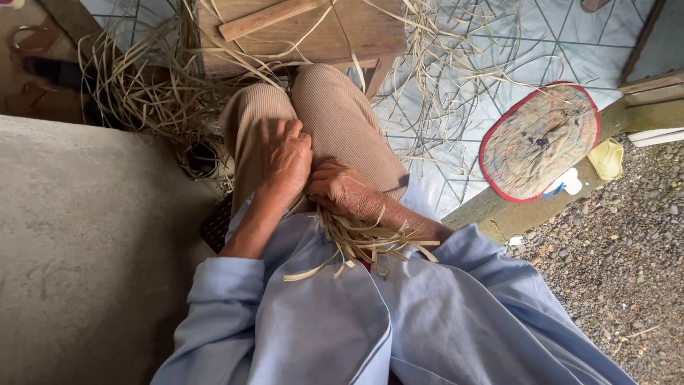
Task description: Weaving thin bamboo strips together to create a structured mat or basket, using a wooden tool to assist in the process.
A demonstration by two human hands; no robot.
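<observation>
Straw-coloured strips (360, 242) lie bunched in the lap, their loose ends fanning over the blue shirt (313, 314). Both hands work at the knees: the left hand (285, 160) is curled shut over the bunch's upper end, the right hand (342, 189) closed around the strips just beside it, knuckles touching. Judging by the heap (142, 93) of loose strips on the floor by the wooden stool (356, 36) (a finished woven fan (539, 142) lies well apart), only 1 small bundle is in hand and most material waits unworked
</observation>
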